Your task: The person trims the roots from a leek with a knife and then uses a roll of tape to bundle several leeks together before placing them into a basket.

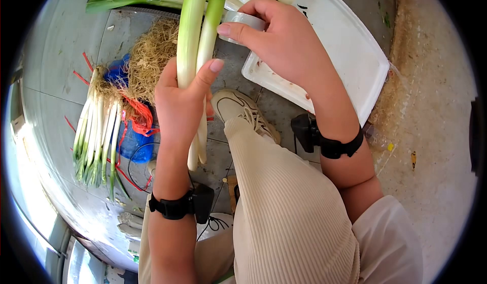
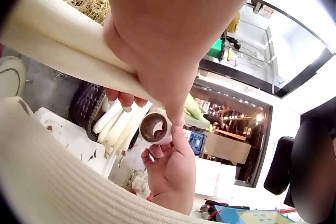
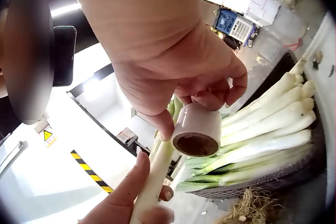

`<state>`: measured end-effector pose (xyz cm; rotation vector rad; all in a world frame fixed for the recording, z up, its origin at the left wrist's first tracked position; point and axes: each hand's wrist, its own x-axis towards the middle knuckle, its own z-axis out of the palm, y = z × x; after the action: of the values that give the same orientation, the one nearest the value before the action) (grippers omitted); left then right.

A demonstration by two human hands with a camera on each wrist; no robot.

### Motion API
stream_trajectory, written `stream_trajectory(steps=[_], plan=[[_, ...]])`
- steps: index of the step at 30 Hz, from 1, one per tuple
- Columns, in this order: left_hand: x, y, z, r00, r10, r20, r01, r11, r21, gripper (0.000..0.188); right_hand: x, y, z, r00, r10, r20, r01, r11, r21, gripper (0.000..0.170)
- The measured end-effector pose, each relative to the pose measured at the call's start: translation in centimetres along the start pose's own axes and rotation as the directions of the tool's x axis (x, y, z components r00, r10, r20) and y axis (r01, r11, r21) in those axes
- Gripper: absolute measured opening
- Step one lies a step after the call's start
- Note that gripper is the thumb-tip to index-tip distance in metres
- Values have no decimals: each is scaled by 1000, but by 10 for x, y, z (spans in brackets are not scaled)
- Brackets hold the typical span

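Two thick leeks stand side by side in the left hand, whose fingers and thumb wrap round their white stalks. The right hand grips a roll of clear or whitish tape right against the leeks, its thumb touching the stalk. In the left wrist view the tape roll shows its brown core, with the right hand behind it. The right wrist view shows the roll beside the held leek; whether tape is stuck on is not clear.
A dark basket holds several leeks. A white tray lies to the right. On the left are cut roots, a bundle of thinner leeks, and blue and red plastic. A shoe is below the hands.
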<state>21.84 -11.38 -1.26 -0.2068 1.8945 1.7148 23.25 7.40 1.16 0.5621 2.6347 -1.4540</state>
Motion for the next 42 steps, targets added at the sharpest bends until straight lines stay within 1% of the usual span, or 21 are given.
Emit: stream_trajectory(steps=[4, 6, 7, 9, 13, 15, 16, 19, 21, 23, 25, 26, 27, 29, 30, 33, 35, 36, 37, 38, 42], plan=[[1, 1, -3, 999, -20, 27, 20, 1000, -17, 38, 1, 0, -4, 999, -3, 49, 0, 998, 61, 34], [1, 0, -6, 998, -15, 57, 19, 997, -72, 37, 1, 2, -7, 991, -62, 120, 33, 973, 230, 30], [2, -2, -7, 998, -14, 58, 18, 997, -71, 37, 1, 5, -8, 991, -62, 119, 33, 973, 230, 30], [3, -5, -9, 991, 111, 69, -113, 993, 25, 34, 1, 12, -7, 970, -99, 222, -20, 879, 477, 29], [5, -4, -10, 991, 114, 71, -115, 993, 18, 32, -5, 17, -1, 954, -208, 216, 62, 842, 536, 39], [7, -7, -13, 990, 105, 98, -104, 995, -9, 29, -5, 24, 14, 951, -252, 179, 21, 632, 774, 57], [8, -8, -15, 990, 105, 99, -105, 994, -8, 29, -3, 29, 21, 951, -252, 178, 22, 632, 775, 57], [10, -9, -19, 992, 66, 111, -59, 996, -65, 26, 2, 34, 30, 960, -281, -18, 173, 538, 825, 59], [10, -10, -22, 994, 57, 98, -52, 998, -47, 23, 3, 29, 25, 987, -128, -93, 126, 280, 952, 79], [10, -15, -23, 994, 55, 99, -54, 998, -14, 23, 14, 35, 35, 986, -141, -85, 118, 245, 962, 87], [10, -20, -21, 993, 57, 105, -58, 998, 13, 22, 29, 49, 61, 922, -302, -242, 347, 371, 861, 91], [9, -22, -20, 987, 69, 148, -75, 996, 38, 23, 33, 42, 70, 904, -336, -264, 364, 282, 888, 95], [9, -22, -20, 979, 77, 191, -91, 994, 65, 23, 32, 37, 72, 904, -335, -267, 366, 281, 887, 95], [9, -18, -23, 962, 59, 268, -88, 991, 97, 24, 23, 14, 68, 975, -207, -82, 120, 179, 977, 90], [8, -15, -22, 951, 4, 308, -53, 987, 153, 26, 19, 0, 64, 992, -107, -69, 78, 88, 993, 80], [13, -8, -22, 939, -65, 337, -35, 958, 285, 31, 24, 7, 69, 991, -110, -71, 85, 134, 987, 71], [15, -7, -16, 967, 2, 256, -134, 856, 499, 41, 24, 6, 76, 987, -113, -115, 135, 183, 974, 71], [14, -8, -8, 967, 3, 256, -135, 856, 500, 41, 21, 3, 80, 984, -52, -170, 177, 240, 954, 54], [12, -10, 4, 953, 260, 157, -304, 796, 523, 48, 20, 1, 82, 974, 5, -227, 215, 298, 930, 39], [10, -12, 12, 862, 503, 66, -448, 695, 563, 55, 21, 0, 82, 974, 4, -227, 216, 296, 931, 39], [13, -23, 18, 797, 602, 51, -483, 584, 653, 63, 24, 3, 85, 978, 1, -206, 202, 200, 959, 43]])
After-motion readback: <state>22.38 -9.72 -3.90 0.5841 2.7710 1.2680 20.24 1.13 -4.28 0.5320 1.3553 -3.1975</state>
